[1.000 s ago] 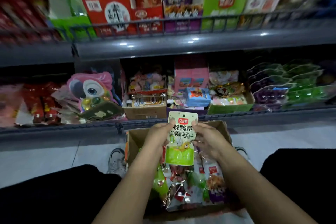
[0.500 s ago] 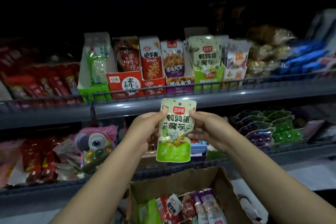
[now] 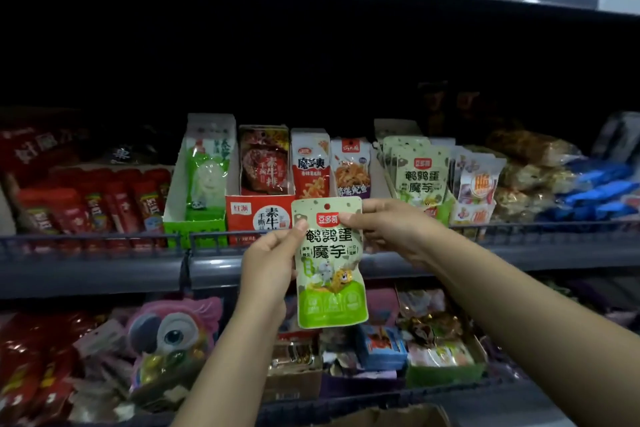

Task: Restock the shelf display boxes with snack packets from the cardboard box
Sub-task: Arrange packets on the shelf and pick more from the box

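Head view, from left to right: red packets [image 3: 93,204] lie on the middle shelf [image 3: 104,270], blurred and partly cut by the frame edge. Next stand display boxes, a green one [image 3: 201,184] and a red one [image 3: 258,215], the red box half hidden behind the held packet. Left hand [image 3: 273,263] pinches the left edge of a green snack packet [image 3: 329,263] with thumb on its front; its other fingers are hidden behind. Right hand [image 3: 388,229] pinches the packet's top right corner. This packet hangs upright in front of the shelf rail. Right of it, a display box of matching packets [image 3: 419,173] stands on the shelf. Only a dim edge of the cardboard box [image 3: 391,418] shows at the bottom.
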{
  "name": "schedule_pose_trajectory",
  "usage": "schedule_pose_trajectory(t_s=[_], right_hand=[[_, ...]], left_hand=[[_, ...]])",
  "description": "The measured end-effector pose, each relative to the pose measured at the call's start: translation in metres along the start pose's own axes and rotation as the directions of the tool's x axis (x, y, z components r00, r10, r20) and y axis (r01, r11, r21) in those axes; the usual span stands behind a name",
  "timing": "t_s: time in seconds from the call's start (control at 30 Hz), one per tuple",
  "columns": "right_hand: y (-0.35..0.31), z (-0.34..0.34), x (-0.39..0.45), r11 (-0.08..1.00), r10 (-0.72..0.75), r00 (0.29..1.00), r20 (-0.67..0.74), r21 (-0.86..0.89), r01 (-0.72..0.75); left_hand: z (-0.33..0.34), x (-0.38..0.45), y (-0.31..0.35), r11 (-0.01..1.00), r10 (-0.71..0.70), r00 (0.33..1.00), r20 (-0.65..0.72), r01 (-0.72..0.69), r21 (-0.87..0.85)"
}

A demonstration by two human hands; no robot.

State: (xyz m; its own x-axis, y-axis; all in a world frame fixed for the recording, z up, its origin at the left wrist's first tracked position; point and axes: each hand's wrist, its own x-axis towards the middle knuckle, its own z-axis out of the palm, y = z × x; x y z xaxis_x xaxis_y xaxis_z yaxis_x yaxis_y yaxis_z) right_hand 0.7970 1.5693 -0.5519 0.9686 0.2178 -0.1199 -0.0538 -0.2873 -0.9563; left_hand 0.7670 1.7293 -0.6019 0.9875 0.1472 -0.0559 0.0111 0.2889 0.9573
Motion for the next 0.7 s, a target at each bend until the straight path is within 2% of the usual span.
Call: schedule_pose_trajectory(t_s=[0.17, 0.33, 0.43, 0.6, 0.7], right_hand=[[-0.021, -0.004, 0.012, 0.984, -0.008, 1.0, 0.018, -0.175, 0.011], [-0.025, -0.025, 0.01, 0.99, -0.075, 0.996, -0.053, -0.121, 0.068], [-0.033, -0.047, -0.004, 0.981, -0.122, 0.985, -0.118, -0.164, 0.102], [-0.05, -0.092, -0.025, 0.904, -0.286, 0.929, -0.237, -0.387, 0.18], [-0.062, -0.115, -0.027, 0.883, -0.361, 0.879, -0.311, -0.416, 0.216]], left_hand=[[0.002, 0.012, 0.005, 0.997, 0.081, 0.996, -0.021, -0.081, 0.007], [0.024, 0.023, 0.011, 0.994, 0.107, 0.994, 0.028, -0.108, 0.011], [0.043, 0.024, 0.01, 0.99, 0.129, 0.989, 0.077, -0.133, 0.052], [0.089, 0.023, 0.017, 0.995, 0.099, 0.977, 0.19, -0.1, -0.006], [0.122, 0.032, 0.03, 0.992, 0.128, 0.966, 0.224, -0.124, -0.03]])
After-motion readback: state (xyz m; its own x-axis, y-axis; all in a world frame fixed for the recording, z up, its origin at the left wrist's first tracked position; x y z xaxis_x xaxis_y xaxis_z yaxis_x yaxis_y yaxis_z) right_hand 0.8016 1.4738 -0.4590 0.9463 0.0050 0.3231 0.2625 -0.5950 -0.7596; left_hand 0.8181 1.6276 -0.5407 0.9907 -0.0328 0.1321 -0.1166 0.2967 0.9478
